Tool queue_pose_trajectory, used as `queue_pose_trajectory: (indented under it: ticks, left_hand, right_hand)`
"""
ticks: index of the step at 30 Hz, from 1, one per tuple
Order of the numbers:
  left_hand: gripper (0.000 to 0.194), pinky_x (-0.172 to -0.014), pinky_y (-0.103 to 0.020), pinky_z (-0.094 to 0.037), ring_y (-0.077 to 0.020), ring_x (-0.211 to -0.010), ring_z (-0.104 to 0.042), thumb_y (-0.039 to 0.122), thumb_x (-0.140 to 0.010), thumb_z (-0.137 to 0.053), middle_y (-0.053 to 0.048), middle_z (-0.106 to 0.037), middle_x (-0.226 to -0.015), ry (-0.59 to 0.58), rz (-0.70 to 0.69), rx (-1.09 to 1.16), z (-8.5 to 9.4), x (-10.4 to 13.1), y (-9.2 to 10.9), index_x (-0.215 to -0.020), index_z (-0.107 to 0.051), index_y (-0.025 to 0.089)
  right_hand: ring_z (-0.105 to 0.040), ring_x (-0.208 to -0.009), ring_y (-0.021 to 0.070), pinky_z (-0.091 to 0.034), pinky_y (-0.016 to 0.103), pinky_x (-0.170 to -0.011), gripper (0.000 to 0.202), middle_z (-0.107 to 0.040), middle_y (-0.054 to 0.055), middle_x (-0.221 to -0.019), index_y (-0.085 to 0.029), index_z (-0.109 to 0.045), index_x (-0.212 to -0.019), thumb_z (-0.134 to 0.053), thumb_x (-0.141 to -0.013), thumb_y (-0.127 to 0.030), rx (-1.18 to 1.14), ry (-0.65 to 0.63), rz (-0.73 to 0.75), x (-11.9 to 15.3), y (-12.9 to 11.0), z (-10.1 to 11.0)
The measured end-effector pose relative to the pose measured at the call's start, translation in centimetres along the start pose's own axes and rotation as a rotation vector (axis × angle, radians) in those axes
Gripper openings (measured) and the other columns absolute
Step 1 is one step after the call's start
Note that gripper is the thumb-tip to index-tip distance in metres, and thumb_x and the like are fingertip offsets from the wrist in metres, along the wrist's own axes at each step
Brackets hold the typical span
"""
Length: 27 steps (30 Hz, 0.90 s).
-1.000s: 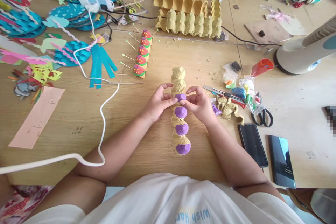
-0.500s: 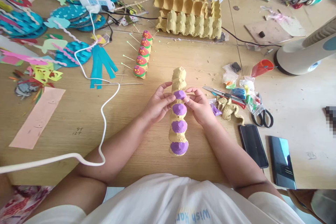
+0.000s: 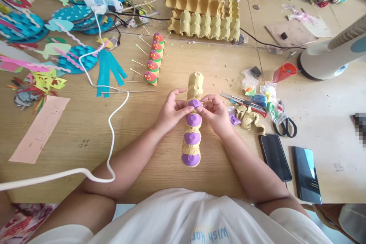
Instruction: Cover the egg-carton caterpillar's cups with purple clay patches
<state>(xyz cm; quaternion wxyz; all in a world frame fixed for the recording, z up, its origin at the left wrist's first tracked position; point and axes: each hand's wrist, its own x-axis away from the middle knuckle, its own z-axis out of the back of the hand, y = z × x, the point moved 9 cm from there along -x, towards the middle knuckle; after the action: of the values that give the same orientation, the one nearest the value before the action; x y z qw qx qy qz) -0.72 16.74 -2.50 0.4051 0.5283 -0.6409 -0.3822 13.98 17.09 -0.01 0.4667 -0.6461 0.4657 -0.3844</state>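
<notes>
Between my hands is an egg carton strip (image 3: 192,148), a row of tan pulp bumps running away from me. Purple clay (image 3: 193,120) caps several of the nearer bumps; the far end is bare. My left hand (image 3: 175,110) grips the strip from the left, its thumb on the edge of the farthest purple cap. From the right, my right hand (image 3: 214,112) holds the same spot, thumb pressed on that cap. Right of it lie a small bag of purple clay (image 3: 234,117), torn carton scraps (image 3: 246,117) and a utility knife (image 3: 243,101).
A painted caterpillar strip (image 3: 154,60) with stick feelers stands beyond my left hand. Egg cartons (image 3: 210,26) lie at the back. At right are scissors (image 3: 286,126), a red cup (image 3: 286,71) and two phones (image 3: 276,157). A white cable (image 3: 111,133) winds across the left side.
The strip's near end has swung slightly left, and my thumbs have shifted on the farthest purple cap. Both hands keep hold of it.
</notes>
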Motion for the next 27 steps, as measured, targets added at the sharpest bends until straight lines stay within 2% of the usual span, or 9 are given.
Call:
queue_pose_trajectory:
  ticks: [9,13,17,27]
  left_hand:
    - [0.072,-0.064,-0.022,-0.052,-0.0118,-0.064,-0.068,0.034,-0.075,-0.090,0.004,-0.074,-0.075,-0.031,-0.054,-0.106,-0.3,0.2,1.1,-0.130,-0.045,0.023]
    - [0.078,-0.066,-0.023,-0.052,-0.0128,-0.068,-0.071,0.034,-0.071,-0.093,0.003,-0.076,-0.080,-0.044,-0.004,0.037,-0.5,0.1,0.5,-0.132,-0.045,0.024]
    - [0.072,-0.066,-0.024,-0.053,-0.0143,-0.071,-0.073,0.036,-0.075,-0.090,0.002,-0.078,-0.083,-0.010,0.092,0.203,-0.6,0.2,-0.3,-0.133,-0.049,0.026]
    - [0.069,-0.059,-0.022,-0.050,-0.0129,-0.063,-0.072,0.033,-0.074,-0.091,0.004,-0.078,-0.079,0.018,0.128,0.208,-0.4,0.3,-0.6,-0.130,-0.051,0.027]
  right_hand:
    - [-0.055,-0.058,0.0102,-0.044,0.024,-0.056,0.044,-0.060,-0.007,-0.066,-0.026,-0.059,-0.102,-0.089,-0.077,-0.047,0.069,0.003,0.060,0.1,-0.5,-0.1]
    - [-0.057,-0.062,0.0108,-0.046,0.025,-0.060,0.042,-0.063,-0.006,-0.071,-0.026,-0.059,-0.102,-0.089,-0.078,-0.044,0.043,-0.001,0.053,0.0,-0.6,-0.1]
    - [-0.060,-0.066,0.0124,-0.049,0.026,-0.063,0.045,-0.067,-0.004,-0.077,-0.026,-0.059,-0.106,-0.088,-0.079,-0.046,0.010,-0.014,0.014,0.0,-0.2,-0.1]
    - [-0.054,-0.056,0.0102,-0.041,0.024,-0.054,0.046,-0.064,-0.007,-0.069,-0.026,-0.056,-0.108,-0.086,-0.081,-0.047,0.122,-0.052,0.013,0.1,0.1,-0.1]
